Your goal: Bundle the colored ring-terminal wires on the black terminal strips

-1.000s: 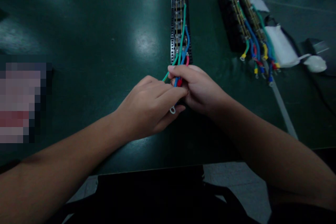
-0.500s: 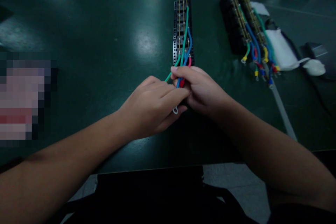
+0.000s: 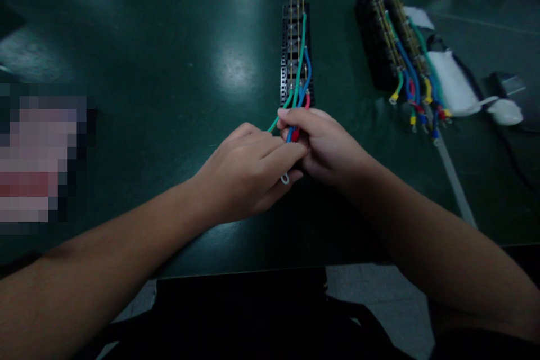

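A long black terminal block (image 3: 294, 39) with brass-coloured bars lies lengthwise in front of me. Green, blue and red wires (image 3: 308, 70) run from it towards my hands. My right hand (image 3: 327, 143) is closed, pinching the bundle of wires between thumb and fingers just below the block's near end. Closed next to it, my left hand (image 3: 253, 171) touches my right fingers and grips wire ends. Below the left fingers a ring terminal (image 3: 284, 178) sticks out. A red sleeve (image 3: 295, 135) shows between the hands; the rest of the wire ends is hidden.
Two similar wired blocks (image 3: 379, 39) lie side by side at the right, their lugs pointing towards me. Beyond them are a white pouch (image 3: 453, 81) and a white rounded object (image 3: 506, 111). A blurred-out item (image 3: 42, 157) sits at the left. The green table's (image 3: 236, 253) front edge is close.
The whole view has shifted slightly, with the block and hands appearing a little further right and lower. Both hands keep the same hold on the wires.
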Action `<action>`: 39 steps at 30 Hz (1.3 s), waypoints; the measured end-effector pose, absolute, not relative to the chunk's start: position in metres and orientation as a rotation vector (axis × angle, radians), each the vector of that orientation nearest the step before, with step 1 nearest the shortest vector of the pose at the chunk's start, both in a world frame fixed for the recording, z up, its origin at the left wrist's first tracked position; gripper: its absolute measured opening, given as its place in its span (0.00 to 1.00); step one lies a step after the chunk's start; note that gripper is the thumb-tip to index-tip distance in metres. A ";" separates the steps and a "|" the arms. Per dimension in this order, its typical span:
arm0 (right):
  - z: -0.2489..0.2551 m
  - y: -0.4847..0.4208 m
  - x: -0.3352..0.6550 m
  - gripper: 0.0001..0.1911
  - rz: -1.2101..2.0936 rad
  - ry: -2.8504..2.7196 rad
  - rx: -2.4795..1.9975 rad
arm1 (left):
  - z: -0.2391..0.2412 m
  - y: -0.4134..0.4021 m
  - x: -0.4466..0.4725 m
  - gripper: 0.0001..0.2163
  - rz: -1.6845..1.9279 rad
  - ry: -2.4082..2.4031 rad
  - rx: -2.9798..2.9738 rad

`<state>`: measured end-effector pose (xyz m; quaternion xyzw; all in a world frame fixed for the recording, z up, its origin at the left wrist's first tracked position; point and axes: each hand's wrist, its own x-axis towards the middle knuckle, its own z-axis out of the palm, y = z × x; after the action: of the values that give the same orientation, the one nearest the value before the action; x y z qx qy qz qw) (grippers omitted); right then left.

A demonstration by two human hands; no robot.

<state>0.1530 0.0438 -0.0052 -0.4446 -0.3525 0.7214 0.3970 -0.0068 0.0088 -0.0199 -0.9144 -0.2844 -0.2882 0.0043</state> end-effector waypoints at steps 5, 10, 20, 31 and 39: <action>-0.006 0.044 0.153 0.13 1.830 -0.893 -1.115 | -0.020 0.009 -0.007 0.10 -0.889 -0.898 -2.869; -0.006 0.044 0.153 0.13 1.833 -0.886 -1.097 | -0.020 0.008 -0.007 0.10 -0.892 -0.899 -2.867; -0.006 0.044 0.154 0.13 1.855 -0.868 -1.074 | -0.020 0.009 -0.007 0.11 -0.879 -0.892 -2.874; -0.006 0.045 0.153 0.14 1.843 -0.887 -1.082 | -0.020 0.008 -0.006 0.10 -0.861 -0.930 -2.870; -0.006 0.043 0.155 0.14 1.844 -0.896 -1.086 | -0.019 0.009 -0.007 0.10 -0.849 -0.937 -2.894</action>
<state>0.1547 0.0428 -0.0062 -0.4291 -0.3540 0.7288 0.3992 -0.0066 0.0088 -0.0192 -0.9163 -0.2968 -0.2687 -0.0083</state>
